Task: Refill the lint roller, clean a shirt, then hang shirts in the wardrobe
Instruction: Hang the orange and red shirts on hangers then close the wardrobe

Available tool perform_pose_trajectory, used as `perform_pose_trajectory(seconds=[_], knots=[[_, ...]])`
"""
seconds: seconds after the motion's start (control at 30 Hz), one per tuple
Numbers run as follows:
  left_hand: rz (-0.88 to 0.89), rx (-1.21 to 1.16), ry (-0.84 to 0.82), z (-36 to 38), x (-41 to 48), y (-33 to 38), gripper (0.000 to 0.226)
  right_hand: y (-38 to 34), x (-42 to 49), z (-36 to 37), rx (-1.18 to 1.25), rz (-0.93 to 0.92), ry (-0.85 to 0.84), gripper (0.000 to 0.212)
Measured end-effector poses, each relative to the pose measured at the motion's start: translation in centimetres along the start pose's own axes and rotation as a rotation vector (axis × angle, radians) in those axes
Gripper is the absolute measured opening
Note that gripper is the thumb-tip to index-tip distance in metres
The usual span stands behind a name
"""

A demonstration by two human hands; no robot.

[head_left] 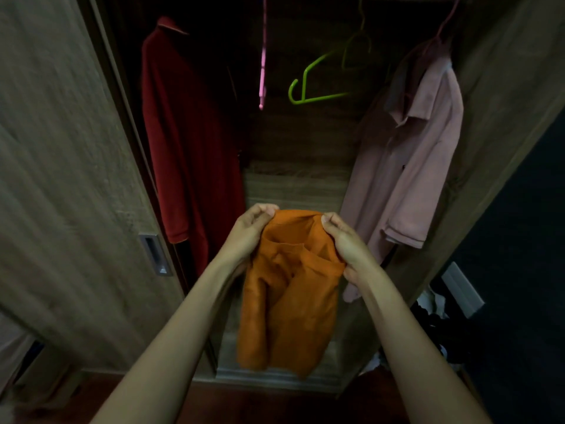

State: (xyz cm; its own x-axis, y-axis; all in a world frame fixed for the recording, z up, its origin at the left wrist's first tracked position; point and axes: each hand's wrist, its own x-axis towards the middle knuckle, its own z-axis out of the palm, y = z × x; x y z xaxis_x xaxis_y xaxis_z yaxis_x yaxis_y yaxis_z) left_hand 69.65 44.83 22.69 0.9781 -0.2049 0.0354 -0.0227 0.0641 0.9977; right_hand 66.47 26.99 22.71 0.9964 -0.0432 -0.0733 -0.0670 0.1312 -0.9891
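An orange shirt (290,304) hangs from both my hands in front of the open wardrobe (299,179). My left hand (252,228) pinches its top edge on the left. My right hand (344,240) grips the top edge and collar area on the right. Inside the wardrobe a red shirt (186,142) hangs at the left and a pink polo shirt (415,166) hangs at the right on a pink hanger. Between them hang a bare green hanger (318,84) and a bare pink hanger (263,68), seen edge-on.
The sliding wardrobe door (67,179) with a recessed metal handle (156,254) stands at the left. Dark bundled items and a white strip (458,289) lie on the floor at the right, beside the wardrobe's side panel. Reddish floor shows below.
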Motion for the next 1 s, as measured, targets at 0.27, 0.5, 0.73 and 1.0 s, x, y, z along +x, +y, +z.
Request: perform_pose_trajectory(seconds=[0.27, 0.5, 0.73, 1.0], knots=[[0.432, 0.823, 0.052, -4.5, 1.1, 1.2, 0.045, -1.6, 0.5, -0.8, -0.129, -0.115, 0.157, 0.018], [0.219, 1.158, -0.121, -6.2, 0.2, 2.5, 0.077, -3.6, 0.6, -0.3, -0.178, -0.206, 0.154, 0.016], [0.101, 0.39, -0.265, -6.4, -1.7, 5.2, 0.083, -4.6, 1.2, 0.9, -0.289, -0.264, 0.067, 0.019], [0.158, 0.212, -0.213, -8.6, 0.7, 8.3, 0.088, -12.5, 5.7, 7.9, -0.215, -0.637, -0.058, 0.028]])
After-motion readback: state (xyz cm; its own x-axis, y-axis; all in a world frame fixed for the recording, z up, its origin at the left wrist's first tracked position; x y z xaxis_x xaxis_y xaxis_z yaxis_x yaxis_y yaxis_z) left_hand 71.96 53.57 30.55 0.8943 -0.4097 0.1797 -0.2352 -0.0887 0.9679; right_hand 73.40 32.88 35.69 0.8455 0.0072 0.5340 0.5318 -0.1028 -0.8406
